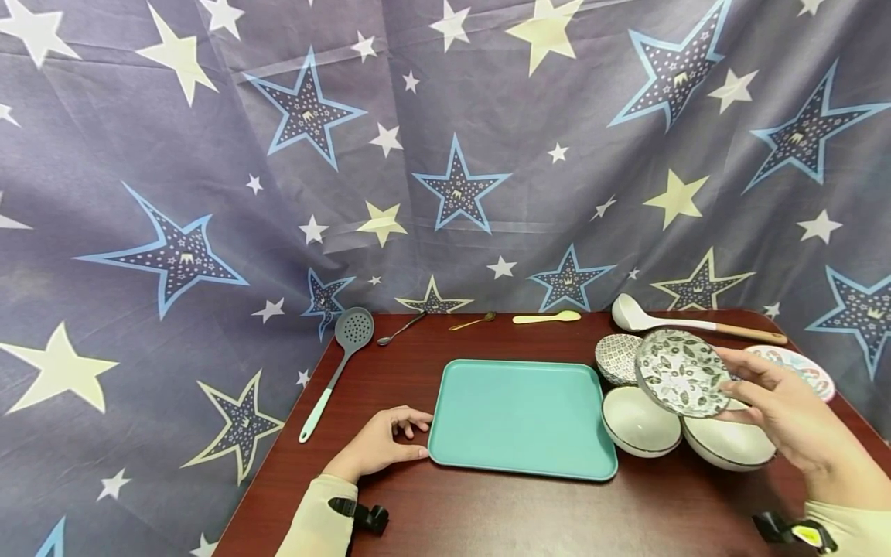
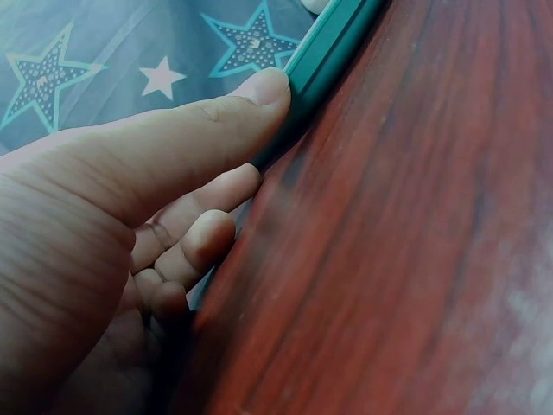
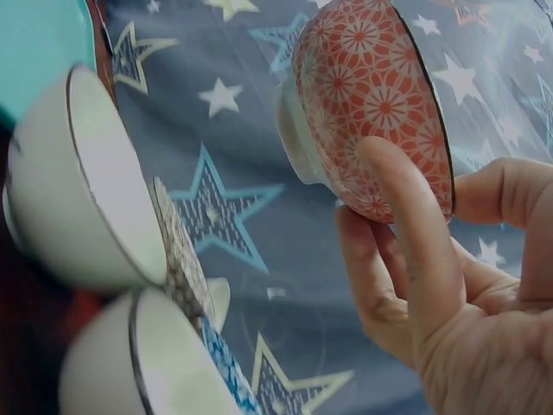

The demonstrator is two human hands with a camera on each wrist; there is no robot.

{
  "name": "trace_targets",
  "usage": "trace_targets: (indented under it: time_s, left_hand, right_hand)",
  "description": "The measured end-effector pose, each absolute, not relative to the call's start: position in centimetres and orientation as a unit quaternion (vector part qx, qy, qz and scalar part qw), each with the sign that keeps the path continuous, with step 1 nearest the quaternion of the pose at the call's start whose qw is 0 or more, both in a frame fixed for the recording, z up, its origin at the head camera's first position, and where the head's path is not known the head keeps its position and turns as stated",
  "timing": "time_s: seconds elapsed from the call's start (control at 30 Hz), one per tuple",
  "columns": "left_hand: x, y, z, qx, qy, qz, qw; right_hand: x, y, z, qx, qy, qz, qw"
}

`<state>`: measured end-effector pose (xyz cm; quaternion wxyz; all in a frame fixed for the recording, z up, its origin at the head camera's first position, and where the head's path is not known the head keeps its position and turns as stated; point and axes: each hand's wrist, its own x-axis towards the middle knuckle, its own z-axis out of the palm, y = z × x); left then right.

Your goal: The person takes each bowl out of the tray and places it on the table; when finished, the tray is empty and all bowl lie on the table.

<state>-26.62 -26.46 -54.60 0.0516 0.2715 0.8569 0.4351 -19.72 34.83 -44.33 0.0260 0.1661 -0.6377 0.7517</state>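
Observation:
My right hand [image 1: 800, 418] grips a bowl [image 1: 682, 373] by its right rim, raised above the other bowls. Its inside has a dark leaf pattern in the head view; the outside is red with white flowers in the right wrist view, where fingers [image 3: 415, 233] press its wall. Below it are two cream bowls, one on the left [image 1: 640, 422] and one on the right [image 1: 731, 445]. A small patterned bowl [image 1: 616, 358] stands behind them. At the left edge of a teal tray [image 1: 522, 418], my left hand [image 1: 383, 441] touches the rim with thumb and fingertips.
A grey slotted turner [image 1: 353, 331] lies at the left. Along the back are a small dark spoon [image 1: 400, 331], a gold spoon [image 1: 473, 321], a pale yellow spreader [image 1: 546, 317] and a white ladle [image 1: 633, 316]. A patterned plate [image 1: 810, 375] lies at the right. Star-printed cloth [image 1: 445, 263] hangs behind.

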Motion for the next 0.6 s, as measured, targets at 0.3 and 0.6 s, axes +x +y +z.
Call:
trace_targets:
  time_s: [0.3,0.6]
  left_hand:
    - [-25.7,-25.8,-53.1,0.268,0.854,0.442,0.054]
    - [-26.6,-26.5,-54.5,0.275,0.852,0.443,0.057]
  right_hand:
    - [-18.5,39.0,-46.0,0.177,-0.574,0.797,0.055]
    - [-17.5,42.7,-48.6,0.159,-0.516,0.836,0.098]
